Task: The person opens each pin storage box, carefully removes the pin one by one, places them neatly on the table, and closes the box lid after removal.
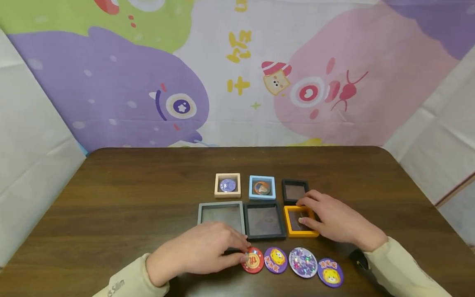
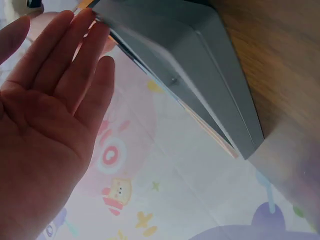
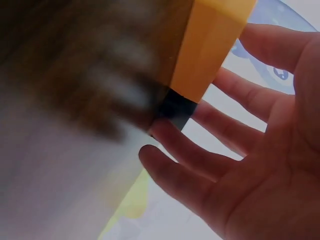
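The left hand (image 1: 202,249), fingers loosely extended and apart from the thumb, has its tips at the edge of the red badge (image 1: 256,262) on the table (image 1: 111,227); that disc begins a row of badges (image 1: 276,260), seemingly lined up for easy reach; the right hand (image 1: 335,216), also loosely spread, sets its thumb over the orange frame (image 1: 302,234), fingertips at the far rim near the small black frame (image 1: 295,181), perhaps to steady it. The frames are squarish, smooth-rimmed, probably plastic around clear panes; the badges are round, flat and glossy; the silvery badge (image 1: 303,262) glitters.
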A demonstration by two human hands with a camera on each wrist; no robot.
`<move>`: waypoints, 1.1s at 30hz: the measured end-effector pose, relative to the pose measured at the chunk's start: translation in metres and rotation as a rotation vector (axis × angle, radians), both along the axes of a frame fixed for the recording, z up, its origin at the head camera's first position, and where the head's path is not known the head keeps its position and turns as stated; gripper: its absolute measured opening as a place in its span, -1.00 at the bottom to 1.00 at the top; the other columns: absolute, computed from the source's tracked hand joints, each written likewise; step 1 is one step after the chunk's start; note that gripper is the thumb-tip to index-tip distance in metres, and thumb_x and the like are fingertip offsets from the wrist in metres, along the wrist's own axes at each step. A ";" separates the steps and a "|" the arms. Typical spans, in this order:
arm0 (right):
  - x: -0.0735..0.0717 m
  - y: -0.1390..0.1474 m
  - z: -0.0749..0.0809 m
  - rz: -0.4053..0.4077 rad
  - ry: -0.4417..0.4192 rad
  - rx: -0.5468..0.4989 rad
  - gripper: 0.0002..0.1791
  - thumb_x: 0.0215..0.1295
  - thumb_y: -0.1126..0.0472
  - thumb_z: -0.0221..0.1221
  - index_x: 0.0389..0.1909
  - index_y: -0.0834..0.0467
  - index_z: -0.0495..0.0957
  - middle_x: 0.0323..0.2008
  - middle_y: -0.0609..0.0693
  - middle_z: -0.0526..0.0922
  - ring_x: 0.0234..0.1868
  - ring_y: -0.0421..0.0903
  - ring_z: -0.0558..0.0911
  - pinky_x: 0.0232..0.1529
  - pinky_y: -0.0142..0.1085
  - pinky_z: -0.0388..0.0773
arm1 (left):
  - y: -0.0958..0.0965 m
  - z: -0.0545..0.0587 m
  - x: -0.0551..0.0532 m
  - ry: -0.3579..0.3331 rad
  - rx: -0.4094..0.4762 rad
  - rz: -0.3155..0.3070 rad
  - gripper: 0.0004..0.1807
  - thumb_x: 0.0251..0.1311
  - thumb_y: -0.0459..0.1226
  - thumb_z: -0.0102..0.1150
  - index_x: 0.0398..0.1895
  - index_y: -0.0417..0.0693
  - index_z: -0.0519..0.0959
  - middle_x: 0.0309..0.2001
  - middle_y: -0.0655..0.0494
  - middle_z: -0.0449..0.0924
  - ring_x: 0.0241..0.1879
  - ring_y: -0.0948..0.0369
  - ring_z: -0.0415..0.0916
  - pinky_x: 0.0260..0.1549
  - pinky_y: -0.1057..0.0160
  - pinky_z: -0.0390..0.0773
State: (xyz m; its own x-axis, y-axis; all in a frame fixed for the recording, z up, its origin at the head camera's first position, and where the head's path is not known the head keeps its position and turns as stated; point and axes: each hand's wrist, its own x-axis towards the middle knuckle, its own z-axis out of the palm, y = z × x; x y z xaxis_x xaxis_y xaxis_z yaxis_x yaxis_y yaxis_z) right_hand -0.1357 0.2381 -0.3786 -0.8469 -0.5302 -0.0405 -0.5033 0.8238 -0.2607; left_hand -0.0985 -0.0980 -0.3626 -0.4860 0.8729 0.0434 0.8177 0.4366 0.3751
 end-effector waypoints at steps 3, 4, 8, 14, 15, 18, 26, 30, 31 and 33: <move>-0.001 -0.002 0.004 -0.002 0.017 0.026 -0.59 0.35 -0.05 0.27 0.10 0.08 0.59 0.01 -0.04 0.54 -0.19 -0.16 0.56 -0.09 -0.10 0.60 | 0.000 0.001 0.001 0.030 -0.019 0.003 -0.78 0.41 -0.08 0.15 -0.15 0.12 0.76 -0.01 0.37 0.67 0.07 0.46 0.53 0.07 0.27 0.53; -0.001 -0.003 0.005 -0.004 0.028 0.037 -0.61 0.35 -0.04 0.27 0.08 0.07 0.60 -0.01 -0.05 0.55 -0.20 -0.16 0.57 -0.11 -0.10 0.60 | 0.001 0.002 0.001 0.043 -0.027 0.000 -0.79 0.40 -0.09 0.16 -0.17 0.12 0.77 -0.02 0.37 0.67 0.07 0.47 0.53 0.07 0.28 0.53; -0.003 -0.011 0.012 -0.011 0.086 0.087 -0.68 0.35 -0.03 0.27 -0.02 0.08 0.65 -0.12 -0.06 0.57 -0.27 -0.15 0.57 -0.27 -0.15 0.60 | 0.005 0.002 0.005 0.146 -0.066 -0.027 -0.82 0.37 -0.09 0.20 -0.22 0.12 0.77 -0.06 0.36 0.68 0.05 0.46 0.54 0.03 0.32 0.55; -0.010 -0.031 0.027 -0.068 0.069 0.153 -0.68 0.36 -0.03 0.25 -0.08 0.13 0.69 -0.22 -0.02 0.58 -0.38 -0.13 0.58 -0.39 -0.16 0.59 | 0.010 -0.001 0.012 0.297 -0.082 -0.036 -0.80 0.33 -0.04 0.22 -0.26 0.11 0.75 -0.20 0.39 0.64 -0.24 0.46 0.59 -0.26 0.34 0.61; -0.011 -0.035 0.029 -0.071 0.069 0.160 -0.68 0.36 -0.02 0.25 -0.07 0.14 0.69 -0.22 -0.01 0.59 -0.37 -0.11 0.59 -0.36 -0.14 0.60 | 0.010 -0.002 0.013 0.305 -0.074 -0.033 -0.80 0.32 -0.03 0.24 -0.28 0.11 0.74 -0.24 0.39 0.61 -0.31 0.47 0.56 -0.33 0.35 0.60; -0.016 -0.049 0.030 -0.034 0.081 0.153 -0.68 0.37 -0.01 0.24 -0.07 0.15 0.70 -0.20 0.00 0.61 -0.26 -0.06 0.59 -0.23 -0.11 0.62 | 0.009 -0.004 0.015 0.318 -0.053 -0.029 -0.77 0.30 0.02 0.26 -0.33 0.12 0.71 -0.33 0.39 0.49 -0.45 0.50 0.45 -0.47 0.40 0.54; -0.031 -0.076 0.016 0.163 0.024 0.029 -0.69 0.44 0.03 0.18 -0.03 0.18 0.68 0.16 0.07 0.56 0.16 0.05 0.52 0.18 -0.06 0.48 | 0.009 -0.005 0.014 0.295 -0.036 -0.016 -0.78 0.28 0.02 0.28 -0.34 0.13 0.70 -0.35 0.41 0.45 -0.50 0.53 0.38 -0.51 0.44 0.49; -0.032 -0.075 0.014 0.131 0.001 0.019 -0.69 0.45 0.06 0.18 -0.01 0.20 0.67 0.11 0.05 0.60 0.13 0.03 0.52 0.15 -0.07 0.49 | 0.010 -0.006 0.011 0.291 -0.034 -0.019 -0.83 0.27 -0.04 0.29 -0.34 0.11 0.70 -0.36 0.41 0.45 -0.51 0.53 0.36 -0.51 0.43 0.49; -0.033 -0.074 0.014 0.128 -0.002 0.016 -0.69 0.45 0.07 0.18 -0.01 0.20 0.67 0.09 0.05 0.61 0.11 0.02 0.53 0.14 -0.07 0.49 | 0.010 -0.006 0.011 0.290 -0.034 -0.017 -0.84 0.26 -0.05 0.30 -0.34 0.11 0.70 -0.37 0.41 0.45 -0.51 0.53 0.35 -0.51 0.43 0.49; -0.033 -0.074 0.014 0.129 -0.008 0.016 -0.69 0.46 0.08 0.17 0.01 0.21 0.66 0.04 0.04 0.63 0.09 0.01 0.53 0.13 -0.08 0.50 | 0.010 -0.007 0.009 0.288 -0.034 -0.016 -0.86 0.25 -0.07 0.30 -0.35 0.11 0.69 -0.37 0.41 0.45 -0.52 0.53 0.35 -0.50 0.43 0.50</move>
